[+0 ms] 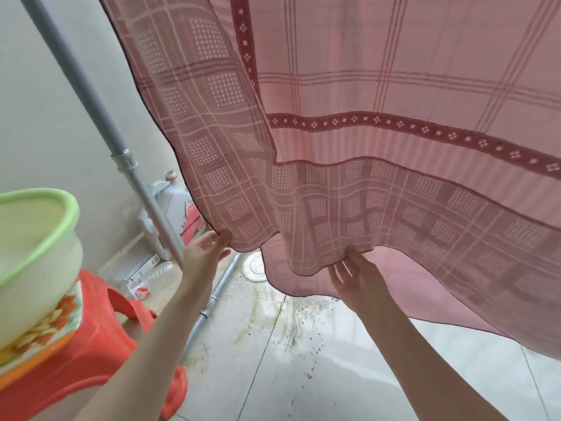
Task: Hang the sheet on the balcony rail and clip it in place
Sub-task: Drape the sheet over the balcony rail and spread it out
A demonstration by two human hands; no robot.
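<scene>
Sheet top and rail beyond upper edge

A home laundry balcony: pink checked sheet hanging, green-rimmed plastic basin left, stained white floor tiles.

Bright daylight glows through the thin pink checked cloth sheet, the shiny white floor tiles glare, and edges bend.

Pink checked sheet | dark red patterned bands, dark hem | hanging from above in two overlapping layers | lower edge lifted above floor
</scene>
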